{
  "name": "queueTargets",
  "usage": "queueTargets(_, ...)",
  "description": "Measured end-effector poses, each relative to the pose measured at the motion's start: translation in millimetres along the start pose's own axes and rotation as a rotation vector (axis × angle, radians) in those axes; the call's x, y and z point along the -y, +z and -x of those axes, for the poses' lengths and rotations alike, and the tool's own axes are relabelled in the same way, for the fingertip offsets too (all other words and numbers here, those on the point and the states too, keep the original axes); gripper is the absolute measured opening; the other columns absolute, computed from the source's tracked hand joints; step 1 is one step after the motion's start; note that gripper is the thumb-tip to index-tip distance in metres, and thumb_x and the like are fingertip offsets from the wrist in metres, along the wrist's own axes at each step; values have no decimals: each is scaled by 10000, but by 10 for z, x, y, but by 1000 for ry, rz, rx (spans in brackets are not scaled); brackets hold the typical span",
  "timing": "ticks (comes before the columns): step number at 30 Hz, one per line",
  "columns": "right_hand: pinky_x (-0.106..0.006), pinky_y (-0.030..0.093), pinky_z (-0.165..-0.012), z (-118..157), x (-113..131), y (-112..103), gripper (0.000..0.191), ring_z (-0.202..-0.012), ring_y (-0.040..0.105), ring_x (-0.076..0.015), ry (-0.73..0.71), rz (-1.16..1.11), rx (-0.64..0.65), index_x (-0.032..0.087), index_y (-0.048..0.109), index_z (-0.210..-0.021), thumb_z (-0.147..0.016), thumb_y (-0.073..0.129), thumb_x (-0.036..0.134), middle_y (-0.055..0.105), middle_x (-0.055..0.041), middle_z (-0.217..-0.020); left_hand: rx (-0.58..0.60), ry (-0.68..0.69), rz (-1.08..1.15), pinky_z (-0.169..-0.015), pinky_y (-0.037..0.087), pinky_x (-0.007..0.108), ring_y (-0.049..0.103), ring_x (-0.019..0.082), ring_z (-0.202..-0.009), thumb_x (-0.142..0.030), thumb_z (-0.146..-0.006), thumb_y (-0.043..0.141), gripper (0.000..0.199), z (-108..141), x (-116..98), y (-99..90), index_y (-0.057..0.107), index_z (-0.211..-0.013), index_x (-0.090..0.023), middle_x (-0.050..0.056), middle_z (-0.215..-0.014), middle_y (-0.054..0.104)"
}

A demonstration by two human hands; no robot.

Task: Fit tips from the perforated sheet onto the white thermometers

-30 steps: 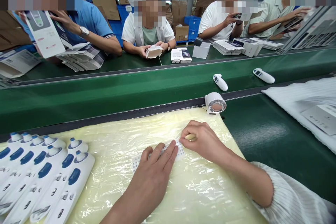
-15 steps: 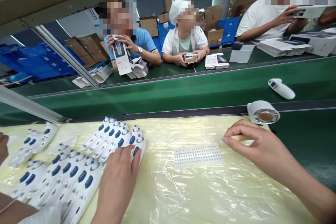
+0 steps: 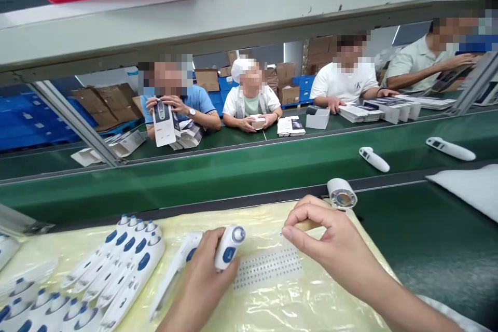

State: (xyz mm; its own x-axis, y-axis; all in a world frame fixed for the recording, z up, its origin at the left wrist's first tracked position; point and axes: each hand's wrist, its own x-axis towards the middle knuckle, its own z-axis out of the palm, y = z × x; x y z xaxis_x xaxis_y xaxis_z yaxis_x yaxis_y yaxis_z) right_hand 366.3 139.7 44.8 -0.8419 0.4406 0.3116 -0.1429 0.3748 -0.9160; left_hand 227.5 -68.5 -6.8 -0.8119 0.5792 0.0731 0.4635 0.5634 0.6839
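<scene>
My left hand (image 3: 202, 282) holds a white ear thermometer with a blue button (image 3: 229, 247), its round tip pointing up and to the right. Another white thermometer (image 3: 175, 270) runs out from under that hand toward the lower left. My right hand (image 3: 334, 244) grips a pale wooden stick (image 3: 307, 225) and stands just above a perforated sheet of tiny dots (image 3: 267, 268), not touching it. A tiny speck shows at the stick's end. Several more thermometers (image 3: 128, 259) lie in rows to the left on a yellowish plastic-covered mat (image 3: 272, 303).
A roll of tape (image 3: 342, 193) stands at the mat's far edge. Thermometers (image 3: 374, 159) lie on the green conveyor belt (image 3: 233, 181). A metal rail (image 3: 233, 15) crosses above it, and co-workers (image 3: 249, 98) handle boxes beyond. A white sheet (image 3: 467, 187) lies at right.
My left hand has moved from resting on the thermometer rows to holding one up. My right hand has lifted from the dot sheet, and the view has tilted upward.
</scene>
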Motion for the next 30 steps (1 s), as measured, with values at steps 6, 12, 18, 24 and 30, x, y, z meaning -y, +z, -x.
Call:
queueTargets(6,-227,404,-495,-68,-5,-141,138,-759,585,-179,-50,64,-98,276,716,-743,-856,652,322,627,-19,-826,43,25,505,-645,556,329,666,184,-735,-435,-800,620,550,-367,-615,284,387,-1263,-250,59,-1036,643)
queueTargets(12,-243,400,-534,-74,-44,-178,106,-876,588,-199,-86,199,-143,306,713,-802,-882,645,285,641,-4,-896,200,59,608,-761,588,344,659,189,-862,-441,-856,575,576,-295,-675,370,355,-1369,-301,70,-1169,610)
queueTargets(18,-334,442,-764,-49,-62,-74,120,-947,600,-222,-146,297,-67,284,694,-817,-883,623,214,671,5,-969,151,56,597,-608,550,266,629,143,-733,-343,-825,546,471,-166,-657,481,371,-1260,-297,47,-1126,615)
queueTargets(24,-373,391,-825,-58,-100,-55,130,-928,618,-217,-182,357,-43,271,689,-830,-879,631,165,699,25,-971,229,80,450,-860,519,348,579,232,-1122,-413,-844,506,578,-114,-714,428,319,-1381,-315,71,-1364,513)
queueTargets(30,-368,358,-815,-65,-38,-51,152,-863,609,-192,-136,361,-19,253,674,-804,-885,642,128,693,49,-893,338,-136,553,-716,392,312,513,179,-769,-482,-918,463,492,-50,-868,351,318,-1353,-303,27,-1000,602)
